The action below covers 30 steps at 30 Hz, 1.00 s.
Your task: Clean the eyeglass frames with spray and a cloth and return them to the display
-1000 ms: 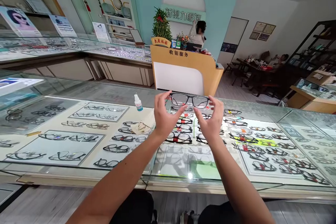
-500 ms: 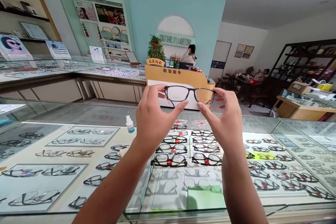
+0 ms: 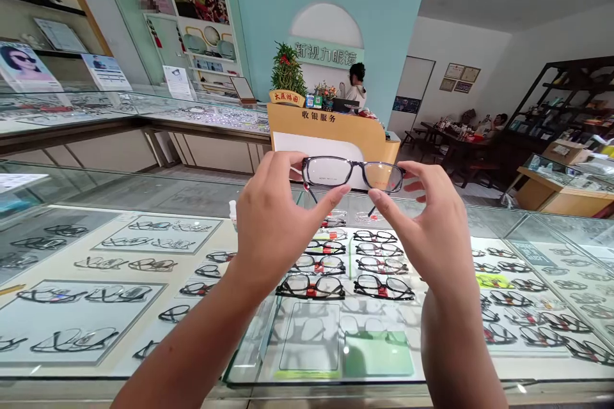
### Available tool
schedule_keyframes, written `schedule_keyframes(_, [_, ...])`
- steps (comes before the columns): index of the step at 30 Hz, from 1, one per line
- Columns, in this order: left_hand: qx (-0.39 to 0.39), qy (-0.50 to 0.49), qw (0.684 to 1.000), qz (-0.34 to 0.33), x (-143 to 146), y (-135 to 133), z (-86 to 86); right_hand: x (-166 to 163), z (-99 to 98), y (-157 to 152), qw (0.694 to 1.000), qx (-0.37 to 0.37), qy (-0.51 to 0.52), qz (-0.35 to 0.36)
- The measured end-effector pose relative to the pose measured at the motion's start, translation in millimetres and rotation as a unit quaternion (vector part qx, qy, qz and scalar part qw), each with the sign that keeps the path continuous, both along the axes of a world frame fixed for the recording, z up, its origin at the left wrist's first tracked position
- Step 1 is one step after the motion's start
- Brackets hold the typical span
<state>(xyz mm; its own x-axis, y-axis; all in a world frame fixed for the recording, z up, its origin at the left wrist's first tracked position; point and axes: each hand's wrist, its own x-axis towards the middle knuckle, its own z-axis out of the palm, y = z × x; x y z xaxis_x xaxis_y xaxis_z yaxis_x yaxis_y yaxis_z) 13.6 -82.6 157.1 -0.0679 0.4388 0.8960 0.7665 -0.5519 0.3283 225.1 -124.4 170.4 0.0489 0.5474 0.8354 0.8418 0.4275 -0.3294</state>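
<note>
The left hand (image 3: 275, 220) and the right hand (image 3: 434, 230) were both half-curled, each pinching one outer end of a pair of dark rectangular-framed spectacles with clear lenses (image 3: 352, 174) between thumb and fingers. The spectacles were held level in the air, lenses facing away, above the far part of the long glass-topped display counter (image 3: 144, 358); their temples seemed to hang partly unfolded below the front, though that was hard to make out.

The grip was light and at the ends only, so a slip of either thumb could have dropped the frame onto the glass, chipping a lens or marking the counter. Thumbs lay close to the lenses and might have smeared them.

A small white dropper bottle (image 3: 233, 211) stood just beside the left wrist and could have been knocked over. Above the counter the air was open; the orange cashier desk (image 3: 355, 134) stood well apart.
</note>
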Motion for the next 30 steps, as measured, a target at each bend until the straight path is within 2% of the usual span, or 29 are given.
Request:
schedule_keyframes(10, [0.012, -0.007, 1.0, -0.011, 0.9, -2.8, -1.5, 2.2, 0.4, -0.9, 1.0, -0.02, -0.002, 0.005])
schedule_keyframes(20, [0.076, -0.015, 0.997, -0.022, 5.2, -2.0, -3.3, 6.7, -1.4, 1.6, 0.998, -0.063, -0.006, 0.017])
schedule_keyframes(30, [0.074, -0.031, 0.996, -0.035, 6.3, -1.1, -3.6, 6.3, -0.7, 1.0, 0.997, -0.078, 0.0, 0.025])
